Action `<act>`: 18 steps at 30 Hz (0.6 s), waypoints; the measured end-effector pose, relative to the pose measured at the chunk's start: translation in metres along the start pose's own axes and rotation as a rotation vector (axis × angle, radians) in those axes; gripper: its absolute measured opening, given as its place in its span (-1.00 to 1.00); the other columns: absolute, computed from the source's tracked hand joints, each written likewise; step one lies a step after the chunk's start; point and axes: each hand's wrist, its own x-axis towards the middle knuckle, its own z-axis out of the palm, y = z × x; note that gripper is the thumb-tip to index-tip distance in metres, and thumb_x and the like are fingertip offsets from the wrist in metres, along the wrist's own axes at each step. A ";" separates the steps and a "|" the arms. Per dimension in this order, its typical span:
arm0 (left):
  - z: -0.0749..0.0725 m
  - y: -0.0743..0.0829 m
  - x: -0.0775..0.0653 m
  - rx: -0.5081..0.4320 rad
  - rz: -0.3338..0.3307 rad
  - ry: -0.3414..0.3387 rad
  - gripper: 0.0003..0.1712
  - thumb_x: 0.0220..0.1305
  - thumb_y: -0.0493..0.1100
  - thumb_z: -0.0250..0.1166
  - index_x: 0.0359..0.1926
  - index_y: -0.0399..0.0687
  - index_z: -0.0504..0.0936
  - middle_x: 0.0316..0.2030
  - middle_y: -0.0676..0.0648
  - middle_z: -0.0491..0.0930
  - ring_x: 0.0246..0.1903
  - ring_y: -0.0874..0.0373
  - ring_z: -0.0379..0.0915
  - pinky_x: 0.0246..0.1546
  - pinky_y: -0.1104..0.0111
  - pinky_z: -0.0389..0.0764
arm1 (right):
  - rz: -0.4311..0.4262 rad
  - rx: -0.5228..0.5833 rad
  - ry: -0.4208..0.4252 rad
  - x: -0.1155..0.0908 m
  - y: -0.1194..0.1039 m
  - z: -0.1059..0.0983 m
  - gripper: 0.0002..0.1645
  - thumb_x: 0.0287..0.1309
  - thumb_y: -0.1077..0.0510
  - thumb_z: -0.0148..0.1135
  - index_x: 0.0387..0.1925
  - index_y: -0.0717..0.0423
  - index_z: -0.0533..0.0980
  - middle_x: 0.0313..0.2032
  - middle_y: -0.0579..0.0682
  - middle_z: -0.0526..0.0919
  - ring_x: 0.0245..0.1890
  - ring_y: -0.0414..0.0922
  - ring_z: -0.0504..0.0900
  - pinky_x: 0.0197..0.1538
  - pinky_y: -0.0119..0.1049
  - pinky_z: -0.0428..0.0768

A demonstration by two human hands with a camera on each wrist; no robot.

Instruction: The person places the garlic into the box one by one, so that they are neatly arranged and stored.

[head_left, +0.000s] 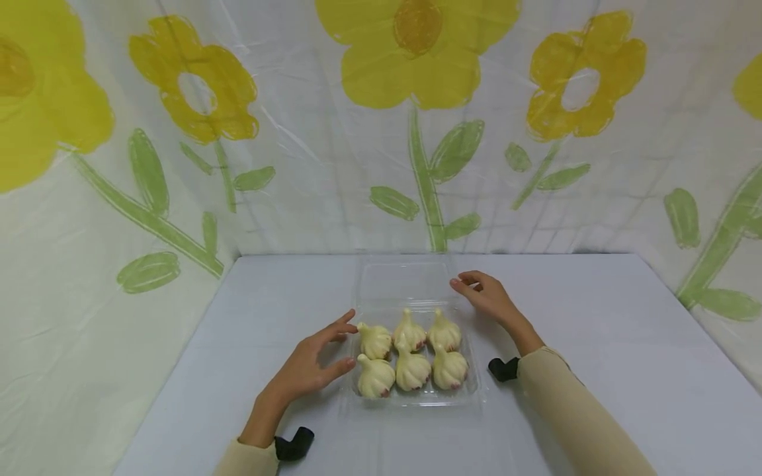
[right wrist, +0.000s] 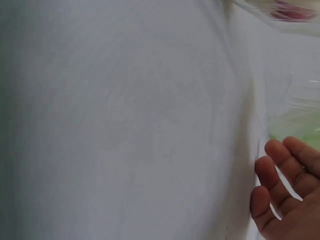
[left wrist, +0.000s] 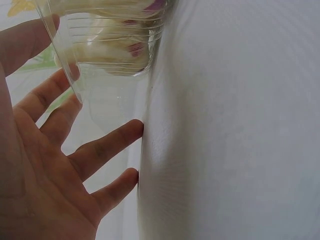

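A clear plastic clamshell box lies unfolded on the table, its bottom half holding several pale garlic bulbs in two rows. Purple patches mark some of the bulbs. The transparent lid is folded back, away from the person. At the box's left rim, my left hand has its fingers and thumb spread; the left wrist view shows fingertips against the rim and two lower fingers by the tabletop. My right hand is beside the lid's right edge, fingers loosely bent. Whether its fingertips touch the lid is unclear.
The white table reaches back to a hanging sheet painted with yellow flowers. Black wrist mounts stick out near both cream sleeves.
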 end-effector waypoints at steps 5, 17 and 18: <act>0.001 0.000 -0.001 -0.001 -0.006 0.001 -0.44 0.34 0.08 0.36 0.33 0.27 0.48 0.56 0.16 0.18 0.24 -0.05 0.57 0.29 -0.23 0.42 | -0.005 0.028 0.002 0.006 0.002 0.004 -0.15 0.37 -0.41 0.06 0.40 0.09 0.39 0.30 0.19 0.54 0.24 0.18 0.53 0.22 0.11 0.53; 0.000 0.000 -0.001 0.001 -0.001 0.001 -0.45 0.35 0.07 0.36 0.32 0.23 0.49 0.56 0.12 0.18 0.23 -0.04 0.58 0.29 -0.21 0.44 | -0.088 0.073 0.090 0.008 -0.006 0.004 -0.26 0.36 -0.24 0.22 0.37 0.11 0.42 0.17 0.15 0.59 0.02 0.07 0.57 -0.10 -0.20 0.54; 0.000 0.000 -0.001 0.002 0.000 0.001 -0.45 0.35 0.07 0.36 0.32 0.22 0.49 0.56 0.12 0.18 0.23 -0.04 0.58 0.28 -0.21 0.45 | -0.104 0.074 0.102 0.008 -0.007 0.003 -0.28 0.36 -0.22 0.23 0.36 0.12 0.43 0.16 0.15 0.60 0.00 0.07 0.58 -0.11 -0.21 0.53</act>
